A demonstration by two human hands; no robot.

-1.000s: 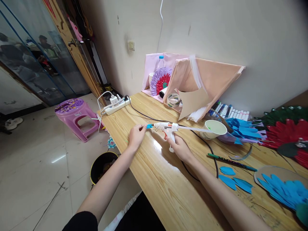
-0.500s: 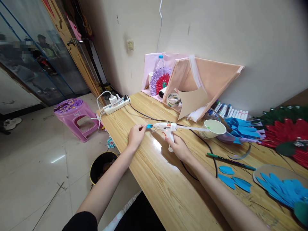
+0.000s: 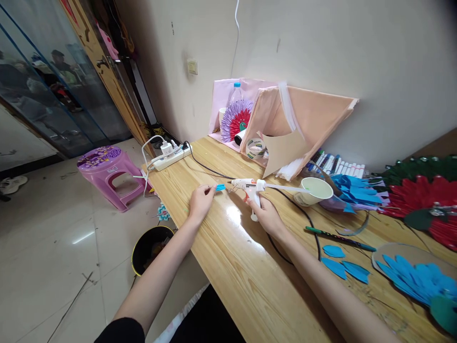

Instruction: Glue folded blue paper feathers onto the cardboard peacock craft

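Between the fingertips of my left hand (image 3: pixel 201 204) is a small blue paper petal (image 3: pixel 221 187), its free end pointing right. My right hand (image 3: pixel 267 214) is wrapped round the handle of a white glue gun (image 3: pixel 246 185). A long glue stick (image 3: pixel 287 188) juts from the back of the gun. The nozzle points left, a short gap from the petal. Loose blue petals (image 3: pixel 333 268) lie on the table right of my right forearm. Beyond them is a cardboard piece (image 3: pixel 385 252) covered partly with blue petals.
A paper cup (image 3: pixel 316 192), markers (image 3: pixel 337 164) and a green-and-black pen (image 3: pixel 339 239) are on the wooden table (image 3: pixel 228 267). A power strip (image 3: pixel 173 157) sits at its left end, with a black cord (image 3: pixel 207 167). A pink stool (image 3: pixel 110 174) and a bin (image 3: pixel 152 247) stand left.
The glue gun has moved slightly right, so its nozzle is now apart from the blue petal. My left hand still holds the petal in nearly the same place.
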